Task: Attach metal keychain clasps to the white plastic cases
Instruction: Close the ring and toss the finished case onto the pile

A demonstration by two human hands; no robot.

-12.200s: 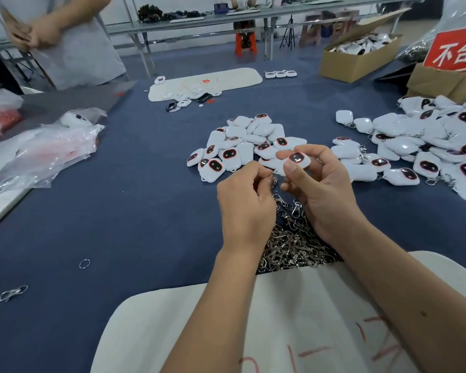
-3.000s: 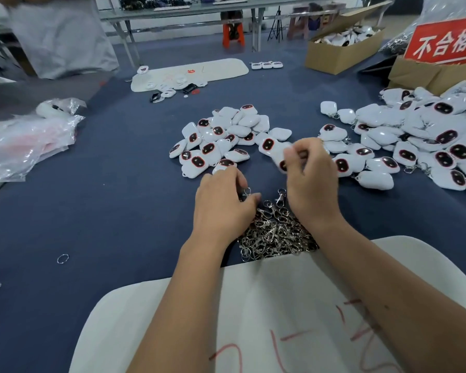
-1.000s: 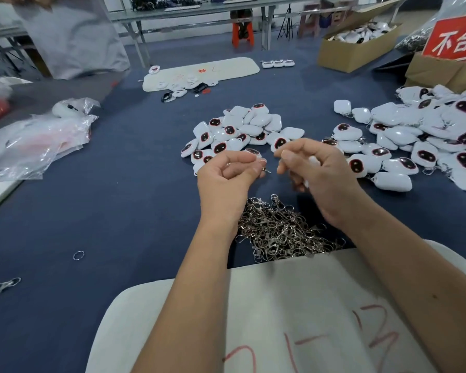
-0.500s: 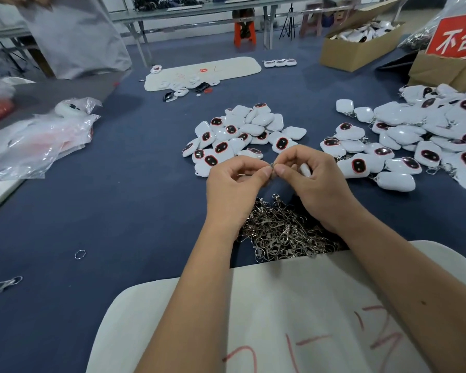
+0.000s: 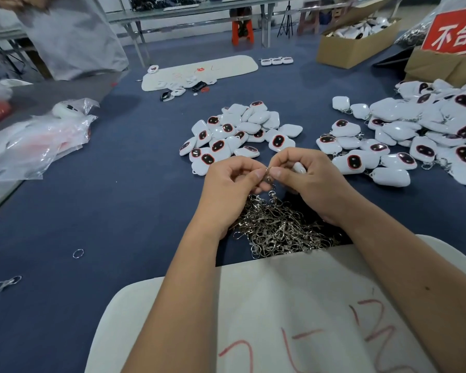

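Above the clasp pile (image 5: 283,227), the left hand (image 5: 232,184) and right hand (image 5: 307,179) have closed together since 1 second ago. Both pinch 1 clasp (image 5: 268,175); the right also holds a white case (image 5: 299,167). Threading looks underway.

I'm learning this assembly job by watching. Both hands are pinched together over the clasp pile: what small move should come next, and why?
Probably work the clasp ring onto the white case. The left hand and right hand both pinch the clasp at their fingertips, and the case sits tucked in the right hand; whether the clasp is on it cannot be told.
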